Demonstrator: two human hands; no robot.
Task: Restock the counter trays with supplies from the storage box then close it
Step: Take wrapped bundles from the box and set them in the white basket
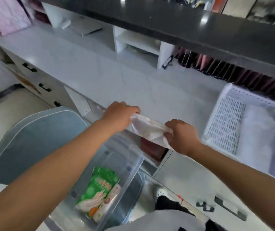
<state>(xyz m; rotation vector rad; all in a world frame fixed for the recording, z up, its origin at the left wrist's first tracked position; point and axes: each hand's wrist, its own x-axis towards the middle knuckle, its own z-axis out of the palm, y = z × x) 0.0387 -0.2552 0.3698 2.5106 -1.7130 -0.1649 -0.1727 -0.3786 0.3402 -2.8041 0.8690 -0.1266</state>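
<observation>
A translucent plastic packet is stretched between both hands above the counter's front edge. My left hand grips its left end, and my right hand pinches its right end. Below them on the floor stands the clear storage box, open, with a green glove pack and a small roll inside. A white perforated tray sits on the counter at the right and holds pale wrapped stacks.
The white counter runs from left to right, with a dark upper ledge behind it. A blue-grey chair seat is left of the box. Drawers with black handles lie under the counter. My shoe is beside the box.
</observation>
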